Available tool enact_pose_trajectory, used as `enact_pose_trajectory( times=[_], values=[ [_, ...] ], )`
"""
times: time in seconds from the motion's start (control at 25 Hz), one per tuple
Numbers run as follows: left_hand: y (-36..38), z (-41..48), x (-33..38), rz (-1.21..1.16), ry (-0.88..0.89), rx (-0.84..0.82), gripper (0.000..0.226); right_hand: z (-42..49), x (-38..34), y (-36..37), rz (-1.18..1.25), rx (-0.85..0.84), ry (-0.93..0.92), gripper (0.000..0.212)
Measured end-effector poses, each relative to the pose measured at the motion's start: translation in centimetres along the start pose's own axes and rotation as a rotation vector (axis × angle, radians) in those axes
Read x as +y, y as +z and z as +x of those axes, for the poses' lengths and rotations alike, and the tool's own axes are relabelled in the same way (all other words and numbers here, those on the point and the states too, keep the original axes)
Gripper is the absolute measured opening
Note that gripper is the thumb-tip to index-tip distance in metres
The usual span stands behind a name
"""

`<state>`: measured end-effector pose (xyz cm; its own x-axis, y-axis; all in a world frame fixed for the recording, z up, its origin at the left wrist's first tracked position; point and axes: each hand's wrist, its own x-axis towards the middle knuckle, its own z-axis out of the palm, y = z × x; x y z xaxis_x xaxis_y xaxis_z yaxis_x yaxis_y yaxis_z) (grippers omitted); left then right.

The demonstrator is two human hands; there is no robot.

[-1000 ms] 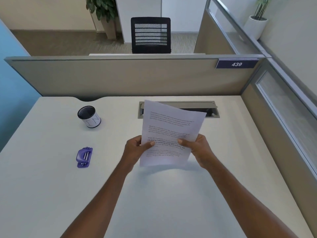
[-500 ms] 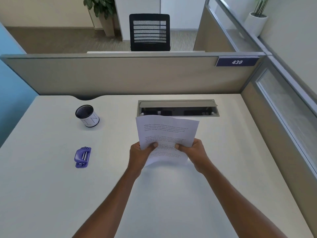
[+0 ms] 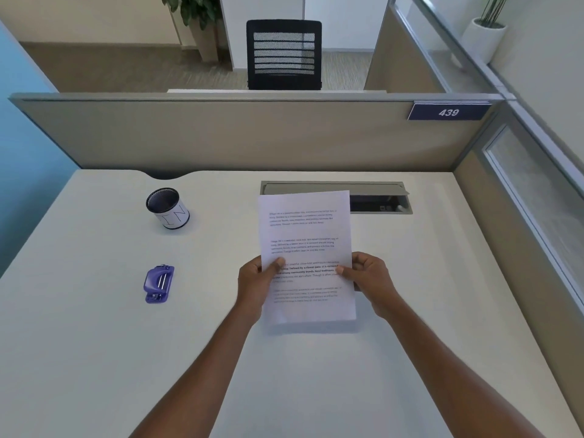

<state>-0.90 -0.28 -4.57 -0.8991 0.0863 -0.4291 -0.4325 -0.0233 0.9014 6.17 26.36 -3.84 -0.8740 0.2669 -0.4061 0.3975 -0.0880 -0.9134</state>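
Note:
A white sheet of printed paper (image 3: 305,229) is held above the middle of the white desk (image 3: 94,358), its text facing me and its long side running away from me. My left hand (image 3: 254,287) pinches its left edge, thumb on top and fingers underneath. My right hand (image 3: 368,278) pinches the right edge the same way. The sheet's far end reaches over the grey cable tray (image 3: 376,197) set into the desk.
A purple hole punch (image 3: 159,283) lies on the left of the desk. Behind it stands a black mesh pen cup (image 3: 167,208) with a white label. Beige partitions close the back and right sides; a sign (image 3: 448,112) reads 439.
The sheet was tilted and then folded down toward me; now it is straightened, squared to the desk and lower, with both hands holding its sides.

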Motion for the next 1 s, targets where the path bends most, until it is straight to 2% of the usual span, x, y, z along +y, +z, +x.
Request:
enact_pose_trajectory(
  times=[0.24,0.48,0.64,0.72,0.84,1.0],
  values=[
    [-4.4,1.2,0.4,-0.025,-0.095,0.15,0.013,0.5,1.4,0.3,0.076,0.004,0.111,0.023],
    [-12.7,2.6,2.3,-0.016,-0.046,0.38,0.02,1.0,3.1,-0.1,0.061,-0.007,0.156,0.026],
    [-19.2,2.7,3.9,0.228,0.039,0.553,0.022,1.3,4.2,-0.1,0.032,-0.013,0.172,0.027],
    [-21.9,2.9,4.4,0.362,0.042,0.568,0.028,1.4,4.6,0.1,0.02,-0.008,0.176,0.027],
    [-24.6,3.7,4.1,0.532,-0.063,0.509,0.042,1.3,5.0,0.2,0.006,-0.001,0.173,0.027],
    [-25.8,4.6,3.0,0.452,-0.115,0.46,0.039,1.4,5.2,0.0,-0.013,0.01,0.19,0.03]
  ],
)
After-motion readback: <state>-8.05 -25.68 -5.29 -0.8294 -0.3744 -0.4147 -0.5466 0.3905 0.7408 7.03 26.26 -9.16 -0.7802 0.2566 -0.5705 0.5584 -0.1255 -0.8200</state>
